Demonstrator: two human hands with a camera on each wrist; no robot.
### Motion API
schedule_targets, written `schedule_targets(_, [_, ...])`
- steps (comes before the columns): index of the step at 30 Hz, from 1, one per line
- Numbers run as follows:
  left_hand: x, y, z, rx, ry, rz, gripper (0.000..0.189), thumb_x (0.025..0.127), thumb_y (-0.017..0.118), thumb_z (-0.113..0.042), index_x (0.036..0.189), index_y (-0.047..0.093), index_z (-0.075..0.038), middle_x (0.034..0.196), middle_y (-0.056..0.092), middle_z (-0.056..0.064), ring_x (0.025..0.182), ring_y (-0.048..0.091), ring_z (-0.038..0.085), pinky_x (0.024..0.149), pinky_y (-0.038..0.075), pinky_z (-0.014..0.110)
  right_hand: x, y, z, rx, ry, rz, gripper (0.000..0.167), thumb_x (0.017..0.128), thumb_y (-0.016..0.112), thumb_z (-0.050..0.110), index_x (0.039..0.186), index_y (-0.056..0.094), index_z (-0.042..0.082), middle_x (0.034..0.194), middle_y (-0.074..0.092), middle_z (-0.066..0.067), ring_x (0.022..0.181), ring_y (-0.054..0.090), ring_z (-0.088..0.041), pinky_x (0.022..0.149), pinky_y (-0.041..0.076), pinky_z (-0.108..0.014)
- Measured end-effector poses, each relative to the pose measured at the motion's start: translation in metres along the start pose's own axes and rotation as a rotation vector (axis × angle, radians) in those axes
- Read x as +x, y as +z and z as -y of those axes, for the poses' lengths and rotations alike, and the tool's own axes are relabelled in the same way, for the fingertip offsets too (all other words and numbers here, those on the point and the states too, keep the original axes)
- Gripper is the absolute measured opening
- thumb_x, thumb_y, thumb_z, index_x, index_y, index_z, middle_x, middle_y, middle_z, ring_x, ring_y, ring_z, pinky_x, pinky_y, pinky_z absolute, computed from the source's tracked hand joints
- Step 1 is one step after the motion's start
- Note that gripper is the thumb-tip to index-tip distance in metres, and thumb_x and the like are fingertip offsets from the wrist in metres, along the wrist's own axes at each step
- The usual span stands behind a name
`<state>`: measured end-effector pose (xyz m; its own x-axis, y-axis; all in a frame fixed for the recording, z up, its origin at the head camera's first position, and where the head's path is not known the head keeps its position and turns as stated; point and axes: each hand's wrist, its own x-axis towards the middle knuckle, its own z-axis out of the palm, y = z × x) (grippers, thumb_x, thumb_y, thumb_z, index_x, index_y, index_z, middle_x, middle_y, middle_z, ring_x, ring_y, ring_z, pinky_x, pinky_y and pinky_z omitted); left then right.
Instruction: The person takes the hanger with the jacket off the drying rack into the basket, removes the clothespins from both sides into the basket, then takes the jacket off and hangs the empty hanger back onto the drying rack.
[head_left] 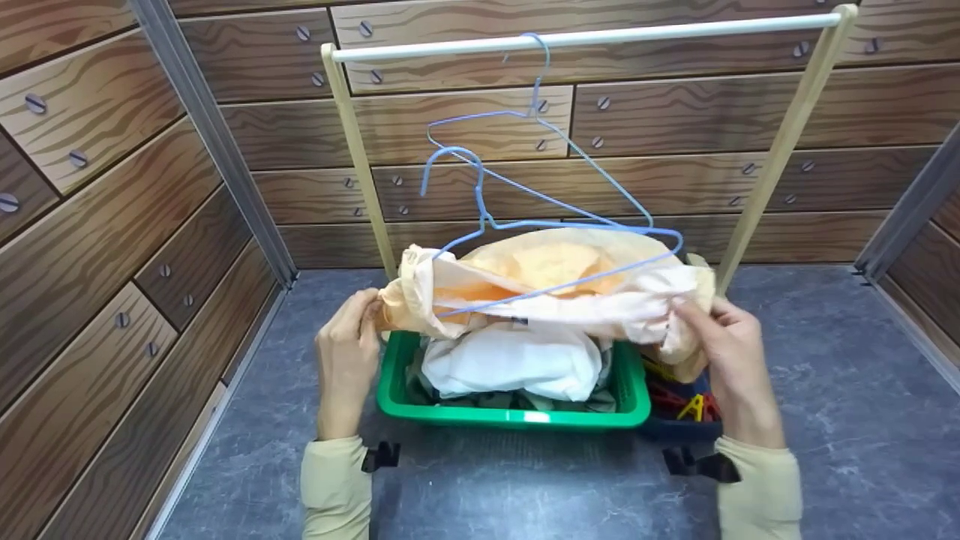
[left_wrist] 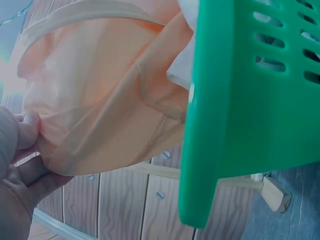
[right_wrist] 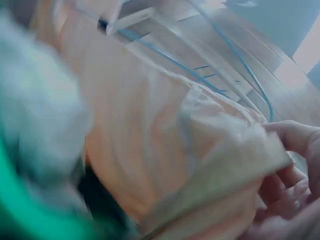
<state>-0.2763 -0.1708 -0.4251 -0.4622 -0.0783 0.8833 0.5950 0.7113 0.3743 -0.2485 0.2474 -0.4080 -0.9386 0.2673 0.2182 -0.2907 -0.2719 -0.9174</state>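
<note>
A peach-coloured cloth garment [head_left: 559, 251] is stretched between my two hands in the head view, above the green basket. My left hand [head_left: 346, 352] pinches its left edge, thumb against fingers, as the left wrist view also shows at the garment's [left_wrist: 100, 125] edge. On the other side, my right hand [head_left: 739, 360] grips the gathered right edge; the right wrist view is blurred. A blue wire hanger [head_left: 480, 176] lies partly inside the garment's opening, its hook sticking up free. Some of the hanger is hidden by cloth.
A second blue hanger [head_left: 536, 94] hangs from the white rail [head_left: 675, 31] of a wooden stand behind. White and dark cloth fills the green basket [head_left: 517, 417]. Right of it, a dark blue container [head_left: 679, 431] holds red and yellow clothespins. Wood-patterned walls enclose the back and left.
</note>
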Motion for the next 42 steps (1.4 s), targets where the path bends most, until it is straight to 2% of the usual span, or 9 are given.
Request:
schedule_targets(3, [0.001,0.000,0.000,-0.006,0.004,0.015,0.008,0.093,0.064,-0.002,0.097,0.070,-0.004,0.091,0.071,0.009,0.081,0.068,0.027,0.067,0.053,0.044,-0.003,0.010,-0.002,-0.224,-0.078,-0.056,0.017,0.085,0.076,0.004,0.096,0.073,-0.008,0.075,0.070,-0.006,0.064,0.063,-0.011,0.057,0.051,-0.022])
schedule_targets(5, [0.001,-0.001,0.000,-0.013,0.006,0.014,0.007,0.092,0.065,-0.002,0.097,0.070,-0.004,0.092,0.071,0.009,0.081,0.068,0.027,0.068,0.053,0.044,-0.005,0.016,-0.005,-0.238,-0.072,-0.037,0.018,0.085,0.076,0.003,0.097,0.072,-0.009,0.076,0.070,-0.006,0.065,0.064,-0.012,0.057,0.052,-0.023])
schedule_targets(12, [0.000,0.001,0.001,-0.042,0.009,-0.003,0.007,0.091,0.066,-0.003,0.096,0.070,-0.004,0.091,0.071,0.009,0.081,0.068,0.027,0.069,0.052,0.042,-0.012,0.039,-0.030,0.092,0.144,0.154,0.020,0.091,0.064,-0.007,0.108,0.066,0.003,0.102,0.070,-0.011,0.092,0.069,-0.022,0.080,0.056,-0.035])
schedule_targets(14, [-0.001,0.002,0.001,-0.052,0.007,0.006,0.007,0.091,0.066,-0.003,0.096,0.070,-0.004,0.091,0.071,0.008,0.081,0.068,0.027,0.069,0.052,0.042,-0.015,0.045,-0.041,0.080,0.154,0.203,0.022,0.090,0.065,-0.008,0.110,0.065,-0.001,0.104,0.068,-0.014,0.093,0.069,-0.025,0.080,0.056,-0.037])
schedule_targets(24, [-0.003,0.004,0.009,-0.072,-0.023,0.061,0.007,0.092,0.065,-0.005,0.095,0.071,-0.007,0.091,0.072,0.006,0.078,0.067,0.023,0.067,0.051,0.039,-0.024,0.052,-0.072,-0.902,-0.177,0.468,0.010,0.084,0.078,0.013,0.083,0.070,0.007,0.067,0.051,0.006,0.061,0.046,-0.010,0.057,0.039,-0.026])
schedule_targets(29, [-0.004,0.001,0.008,-0.072,-0.044,0.085,0.007,0.093,0.065,-0.008,0.097,0.071,-0.008,0.092,0.071,0.005,0.079,0.066,0.019,0.069,0.051,0.037,-0.024,0.054,-0.073,-1.003,-0.186,0.546,0.015,0.084,0.078,0.015,0.078,0.066,0.009,0.064,0.035,0.010,0.058,0.038,-0.009,0.055,0.032,-0.027])
schedule_targets(36, [-0.006,0.002,0.010,-0.078,-0.045,0.083,0.007,0.093,0.065,-0.007,0.096,0.071,-0.007,0.092,0.072,0.005,0.080,0.066,0.019,0.069,0.051,0.036,-0.032,0.045,-0.032,-0.931,-0.169,0.649,0.031,0.085,0.078,0.031,0.107,0.070,0.011,0.099,0.070,0.001,0.089,0.066,-0.017,0.076,0.053,-0.034])
schedule_targets(39, [-0.006,0.003,0.010,-0.085,-0.042,0.080,0.006,0.092,0.066,-0.006,0.095,0.071,-0.007,0.091,0.072,0.005,0.080,0.067,0.020,0.069,0.051,0.037,-0.038,0.038,-0.007,-0.875,-0.239,0.583,0.027,0.088,0.076,0.024,0.111,0.072,0.011,0.105,0.072,0.000,0.093,0.068,-0.017,0.079,0.054,-0.031])
schedule_targets(42, [-0.005,0.003,0.010,-0.094,-0.035,0.081,0.006,0.091,0.066,-0.005,0.095,0.071,-0.006,0.091,0.072,0.005,0.079,0.067,0.021,0.068,0.051,0.038,-0.041,0.030,0.013,-0.839,-0.491,0.324,0.019,0.087,0.076,0.010,0.106,0.075,0.010,0.097,0.072,0.001,0.082,0.065,-0.009,0.073,0.050,-0.019])
